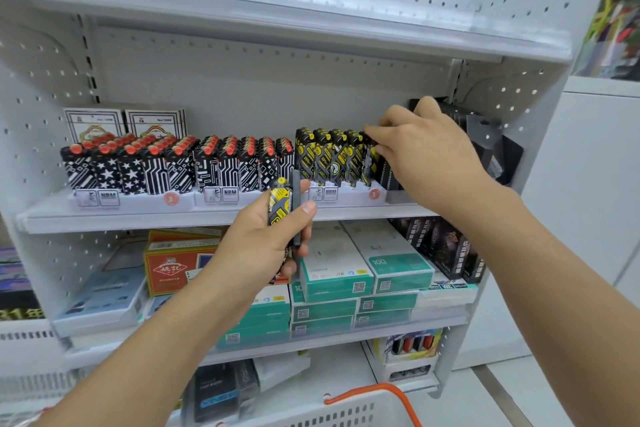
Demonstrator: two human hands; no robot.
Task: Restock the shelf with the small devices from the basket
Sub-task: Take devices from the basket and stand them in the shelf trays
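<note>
My left hand (266, 236) grips a few small devices in front of the middle shelf (138, 218): a yellow-and-black patterned one (278, 199) and a dark one beside it. My right hand (422, 149) reaches to the right end of the yellow-and-black row (329, 156) standing in a white display tray (346, 194), its fingertips pinching a device there. Black-and-white devices with red tops (173, 163) fill the trays to the left. The white basket (346, 412) with an orange handle sits at the bottom edge.
Two white boxes (124, 121) stand behind the left row. Dark packages (485, 135) hang at the shelf's right end. Teal and white boxes (363, 270), an orange box (180, 260) and dark cartons (446, 246) fill the shelf below. The upper shelf (277, 10) overhangs.
</note>
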